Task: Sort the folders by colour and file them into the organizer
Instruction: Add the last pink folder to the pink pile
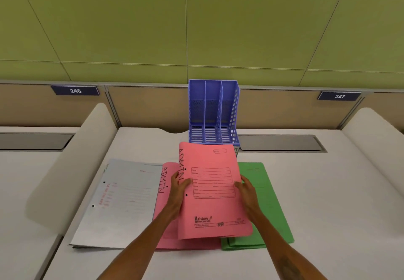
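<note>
A pink folder [215, 209] marked ADMIN is lifted off the desk, held at both side edges. My left hand [179, 186] grips its left edge and my right hand [246, 186] grips its right edge. Under it lies a second pink folder [167, 220], also marked ADMIN, flat on the desk. A pale blue-grey folder stack [122, 203] lies to the left and a green folder stack [271, 209] to the right. The blue three-slot organizer [213, 96] stands upright behind the folders, its slots holding nothing.
The white desk [328, 203] has curved white side dividers [72, 166] on the left and right. Grey cable trays [282, 143] run along the back edge. A tan partition with number plates 246 and 247 and a green wall rise behind.
</note>
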A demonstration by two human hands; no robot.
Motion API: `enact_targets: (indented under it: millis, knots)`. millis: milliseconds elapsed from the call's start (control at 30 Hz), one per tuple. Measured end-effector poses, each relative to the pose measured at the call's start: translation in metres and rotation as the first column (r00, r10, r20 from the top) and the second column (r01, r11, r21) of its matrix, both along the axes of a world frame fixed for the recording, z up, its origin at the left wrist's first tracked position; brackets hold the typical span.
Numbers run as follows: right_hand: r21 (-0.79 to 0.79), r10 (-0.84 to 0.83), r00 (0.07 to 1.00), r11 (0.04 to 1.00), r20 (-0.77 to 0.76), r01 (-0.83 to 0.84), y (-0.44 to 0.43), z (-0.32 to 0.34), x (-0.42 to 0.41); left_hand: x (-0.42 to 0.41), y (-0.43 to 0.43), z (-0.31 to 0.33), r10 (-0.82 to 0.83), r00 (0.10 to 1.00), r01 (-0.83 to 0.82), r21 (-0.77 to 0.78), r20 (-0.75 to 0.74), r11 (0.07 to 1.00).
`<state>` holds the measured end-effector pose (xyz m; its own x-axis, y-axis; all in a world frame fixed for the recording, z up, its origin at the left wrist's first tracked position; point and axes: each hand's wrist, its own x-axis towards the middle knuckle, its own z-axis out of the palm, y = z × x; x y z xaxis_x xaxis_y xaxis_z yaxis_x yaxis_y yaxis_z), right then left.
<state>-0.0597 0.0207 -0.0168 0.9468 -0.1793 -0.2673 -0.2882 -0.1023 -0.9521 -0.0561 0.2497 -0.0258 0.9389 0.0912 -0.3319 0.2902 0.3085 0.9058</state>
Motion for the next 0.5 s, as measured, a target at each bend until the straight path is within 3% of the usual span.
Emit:
enact_targets:
  millis: [200, 500]
  knots:
    - [-0.110, 0.021, 1.000, 0.994, -0.004, -0.021, 0.047, -0.009, -0.007, -0.011, 0.037, -0.014, 0.093, 0.995, -0.098, 0.190, 0.035, 0.977]
    - [-0.294, 0.152, 0.980, 0.938, -0.128, -0.184, 0.087, -0.020, -0.007, -0.015, 0.077, -0.021, 0.055, 0.998, -0.058, 0.333, 0.018, 0.941]
